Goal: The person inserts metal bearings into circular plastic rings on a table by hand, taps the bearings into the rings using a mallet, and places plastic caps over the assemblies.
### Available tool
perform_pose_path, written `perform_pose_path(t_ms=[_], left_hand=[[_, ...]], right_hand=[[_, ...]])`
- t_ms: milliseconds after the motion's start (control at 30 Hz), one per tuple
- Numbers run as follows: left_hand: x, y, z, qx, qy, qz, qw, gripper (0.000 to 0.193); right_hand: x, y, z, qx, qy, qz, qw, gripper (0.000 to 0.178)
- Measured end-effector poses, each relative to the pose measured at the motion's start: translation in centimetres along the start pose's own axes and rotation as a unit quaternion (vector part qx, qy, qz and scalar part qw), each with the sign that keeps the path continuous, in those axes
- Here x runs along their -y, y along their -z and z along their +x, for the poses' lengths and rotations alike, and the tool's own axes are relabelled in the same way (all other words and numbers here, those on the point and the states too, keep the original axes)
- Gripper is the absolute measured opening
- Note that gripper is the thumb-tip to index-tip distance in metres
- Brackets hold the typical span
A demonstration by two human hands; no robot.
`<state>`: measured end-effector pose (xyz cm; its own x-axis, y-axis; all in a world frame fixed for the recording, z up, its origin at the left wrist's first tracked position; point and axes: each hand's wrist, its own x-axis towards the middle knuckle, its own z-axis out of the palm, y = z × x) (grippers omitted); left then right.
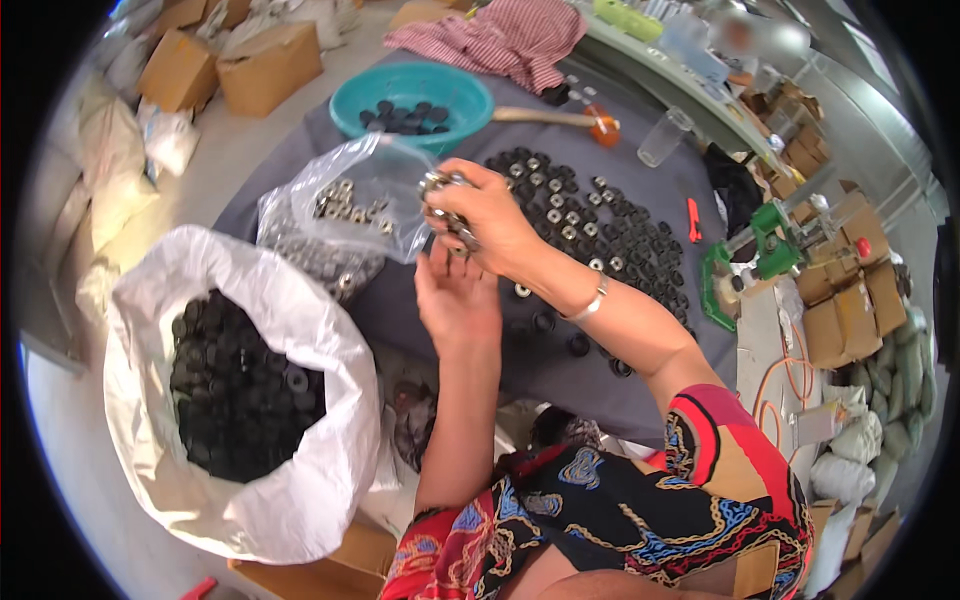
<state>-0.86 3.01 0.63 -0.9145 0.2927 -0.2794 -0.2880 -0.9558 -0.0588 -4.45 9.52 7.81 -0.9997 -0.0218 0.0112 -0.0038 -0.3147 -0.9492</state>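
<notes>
Head view: a handful of small metal rings (pixel 447 205) is being held in the closed grip of the right hand (pixel 490 225), above the grey worktop (pixel 560 370). The left hand (pixel 455 295) is being held open just below it, palm up, its grip wide and holding nothing. A clear bag (pixel 345 215) of metal rings is lying just left of the hands. Black round parts (pixel 600 235) are spread on the worktop behind them. A white sack (pixel 290 480) of black parts is standing to the left, and a teal bowl (pixel 412 95) is lying beyond.
</notes>
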Motion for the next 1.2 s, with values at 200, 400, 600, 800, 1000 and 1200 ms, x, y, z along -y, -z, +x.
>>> perform_pose_path(t_ms=[200,400,600,800,1000,1200], left_hand=[[0.4,-0.2,-0.4,-0.002,0.019,-0.039,0.999,0.037],[-0.1,0.5,-0.5,0.007,0.007,-0.025,1.0,0.037],[-0.2,-0.5,-1.0,0.023,0.024,-0.063,0.997,0.027],[-0.4,0.0,-0.5,0.038,0.042,-0.097,0.994,0.033],[-0.4,0.5,-0.7,0.074,0.058,-0.099,0.991,0.031],[0.1,1.4,0.6,0.098,0.053,-0.059,0.992,0.028]], right_hand=[[-3.2,0.9,-3.8,0.0,0.151,-0.201,0.968,0.01],[-3.7,1.6,-4.3,0.02,0.291,-0.345,0.892,0.013],[-4.0,1.8,-3.9,0.02,0.388,-0.363,0.847,0.013],[-3.9,1.6,-4.0,0.026,0.379,-0.279,0.882,0.01],[-2.9,2.1,-4.3,-0.002,0.459,-0.505,0.731,0.016],[-2.6,3.6,-4.9,-0.021,0.445,-0.557,0.701,0.025]])
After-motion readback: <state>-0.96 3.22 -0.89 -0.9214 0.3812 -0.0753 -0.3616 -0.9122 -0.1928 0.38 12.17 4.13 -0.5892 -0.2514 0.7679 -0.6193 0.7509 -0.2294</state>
